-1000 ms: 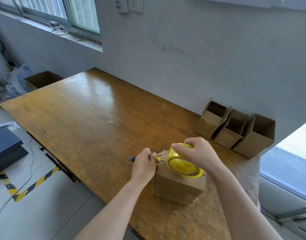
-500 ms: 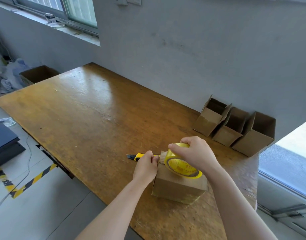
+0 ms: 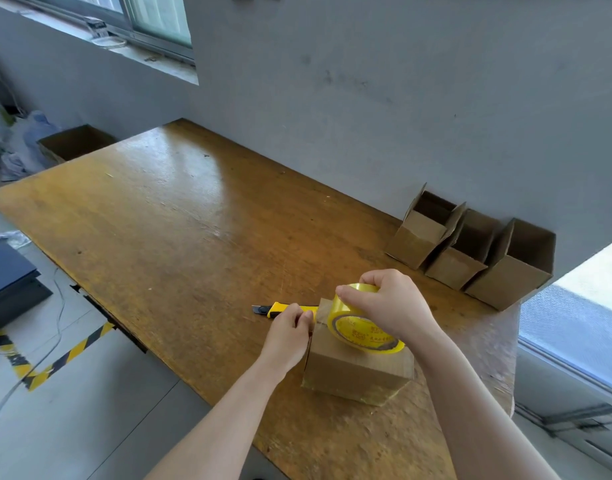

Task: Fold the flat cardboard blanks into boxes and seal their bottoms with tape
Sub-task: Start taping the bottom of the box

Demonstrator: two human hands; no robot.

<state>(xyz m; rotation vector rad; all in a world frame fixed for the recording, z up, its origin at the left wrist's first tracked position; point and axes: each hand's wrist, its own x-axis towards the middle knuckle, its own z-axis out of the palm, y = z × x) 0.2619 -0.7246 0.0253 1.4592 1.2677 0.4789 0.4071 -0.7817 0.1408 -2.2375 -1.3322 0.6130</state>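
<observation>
**One box (image 3: 356,372) under the tape roll (image 3: 361,329)**

Far left of the box, one open carton (image 3: 74,143) stands on the floor; its inside is unclear. Just left of the box, one yellow knife (image 3: 280,308) lies on the counter (image 3: 176,237). The left hand (image 3: 290,336) curls its fingers on the box's left top edge. The right hand (image 3: 396,304) grips the roll on the box top. Behind the box to the right, three open boxes (image 3: 456,268) touch in a row and show bare cardboard inside.

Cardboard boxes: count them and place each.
5. Row at right: left box, middle box, right box. Fourth box under the tape roll. Fifth box off-table, far left.
</observation>
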